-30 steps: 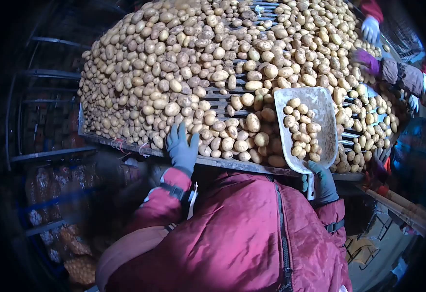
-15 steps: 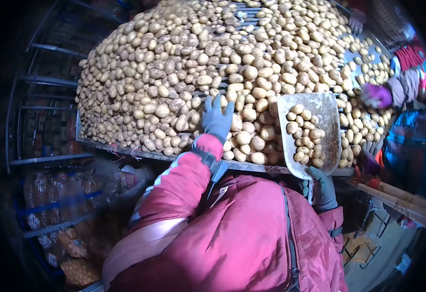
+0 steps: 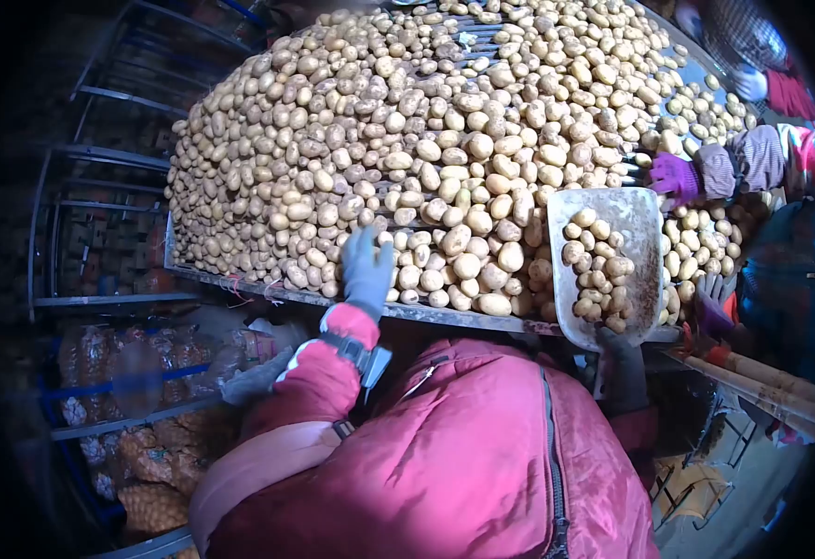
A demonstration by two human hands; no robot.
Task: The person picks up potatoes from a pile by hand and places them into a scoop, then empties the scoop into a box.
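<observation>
1. Left hand: gloved fingers apart and flat on the front row of the potato heap, nothing clamped. The flat palm likely keeps loose tubers from rolling off.
2. Right hand: dark glove closed round the handle of the scoop, partly hidden under its rear edge.
3. The scoop extends up and away from the right fingers, its back on the worktop edge. It sits tray-up, probably so the load stays put.
4. Small potatoes lie inside the scoop, just above the right fingers.
5. Beyond the scoop, a co-worker's purple-gloved hand touches the heap.
6. Well below the left fingers: netted sacks on a shelf.
</observation>
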